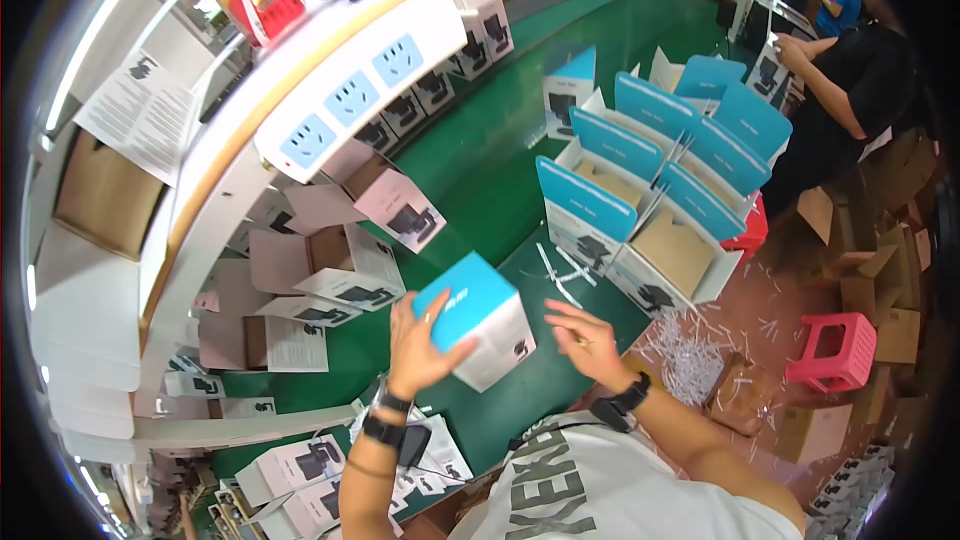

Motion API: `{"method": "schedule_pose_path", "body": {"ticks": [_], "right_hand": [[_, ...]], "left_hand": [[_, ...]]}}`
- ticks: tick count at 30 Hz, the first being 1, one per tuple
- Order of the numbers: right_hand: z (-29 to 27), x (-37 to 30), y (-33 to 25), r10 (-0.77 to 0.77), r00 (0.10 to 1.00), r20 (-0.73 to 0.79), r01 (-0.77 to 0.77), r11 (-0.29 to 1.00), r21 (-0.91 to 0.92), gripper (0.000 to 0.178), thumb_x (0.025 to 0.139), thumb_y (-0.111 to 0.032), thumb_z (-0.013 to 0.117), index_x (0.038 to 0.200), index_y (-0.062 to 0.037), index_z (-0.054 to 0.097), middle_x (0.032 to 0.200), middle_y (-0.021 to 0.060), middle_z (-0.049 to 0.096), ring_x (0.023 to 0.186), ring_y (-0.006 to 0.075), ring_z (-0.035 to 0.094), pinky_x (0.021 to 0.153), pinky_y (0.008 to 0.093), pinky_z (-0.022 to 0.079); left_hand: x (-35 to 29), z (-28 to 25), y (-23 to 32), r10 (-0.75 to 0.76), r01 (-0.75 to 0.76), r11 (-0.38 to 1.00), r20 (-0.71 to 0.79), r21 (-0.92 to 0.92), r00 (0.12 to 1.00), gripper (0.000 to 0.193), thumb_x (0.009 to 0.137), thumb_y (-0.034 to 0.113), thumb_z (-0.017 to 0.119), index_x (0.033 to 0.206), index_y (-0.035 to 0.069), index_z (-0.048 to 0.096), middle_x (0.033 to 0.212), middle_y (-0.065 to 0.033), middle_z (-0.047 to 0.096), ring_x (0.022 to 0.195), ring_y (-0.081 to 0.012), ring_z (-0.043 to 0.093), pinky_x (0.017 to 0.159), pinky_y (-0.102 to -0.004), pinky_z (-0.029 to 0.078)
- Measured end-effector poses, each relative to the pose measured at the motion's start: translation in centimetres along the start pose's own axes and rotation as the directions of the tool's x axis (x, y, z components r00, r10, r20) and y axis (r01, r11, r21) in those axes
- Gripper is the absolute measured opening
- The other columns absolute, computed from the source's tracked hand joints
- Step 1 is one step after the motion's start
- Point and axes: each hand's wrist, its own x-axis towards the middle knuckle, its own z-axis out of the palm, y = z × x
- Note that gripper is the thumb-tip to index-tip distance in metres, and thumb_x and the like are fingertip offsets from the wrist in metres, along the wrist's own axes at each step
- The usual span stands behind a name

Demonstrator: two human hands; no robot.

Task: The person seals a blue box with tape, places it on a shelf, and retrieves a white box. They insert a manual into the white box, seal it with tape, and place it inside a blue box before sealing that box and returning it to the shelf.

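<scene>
Closed blue-and-white box (475,320) held up over the green surface (480,170), tilted, blue top turned up and away, white sides below. Left hand (415,345) clamped on the box's left side, fingers spread over the blue top, thumb under the lower edge. Right hand (585,340) just right of the box, palm open, fingers loose, touching nothing as far as can be told. Flaps on this box shut already, so one unit judged folded and closed, not yet set down. Right of the box and beyond it, a cluster of open cartons (650,190) standing with blue lids raised and brown insides showing, apparently unfilled: these likely left to do. Left of the box, flat white sleeves and leaflets (320,270) scattered on the surface, several with brown cardboard inserts showing, also unassembled by the look of it. Below the box, nearer the body, a few finished-looking white cartons (300,470) lying stacked at the edge. Farther beyond the box to its left, a white power strip (355,95) with blue sockets mounted on the curved shelf rail. Well right of the box, a pink stool (835,350) on the floor amid paper shreds, and another person (850,90) in dark clothing at work by the far cartons. Overall, work judged to be somewhere in the middle: some boxes done, many open ones waiting.
</scene>
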Motion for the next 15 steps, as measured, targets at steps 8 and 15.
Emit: {"method": "schedule_pose_path", "body": {"ticks": [8, 15], "right_hand": [[-10.0, -9.9, 5.7, 0.577, 0.81, -0.104, -0.578, 0.816, 0.019, 0.022, 0.104, -0.023, 0.067, 0.113, -0.0054, 0.077, 0.082, -0.0018, 0.071, 0.063, 0.0045, 0.058, 0.056, 0.0242, 0.05], [-11.1, -18.2, 7.1, 0.757, 0.609, -0.235, -0.596, 0.633, 0.494, 0.03, 0.109, -0.029, 0.06, 0.119, -0.0032, 0.07, 0.095, 0.0031, 0.074, 0.076, 0.0084, 0.063, 0.069, 0.0239, 0.052]], "left_hand": [[25.3, 7.9, -2.0, -0.116, 0.204, 0.921, -0.266, 0.332, 0.957, 0.086, 0.084, 0.063, 0.07, 0.148, 0.009, 0.055, 0.15, -0.0394, 0.044, 0.145, -0.0539, 0.035, 0.118, -0.0623, 0.032], [34.8, 3.8, -4.6, 0.132, -0.084, 0.876, -0.068, 0.475, 0.989, 0.085, 0.07, 0.04, 0.086, 0.142, 0.005, 0.057, 0.132, -0.0203, 0.068, 0.124, -0.0441, 0.06, 0.113, -0.0565, 0.04]]}}
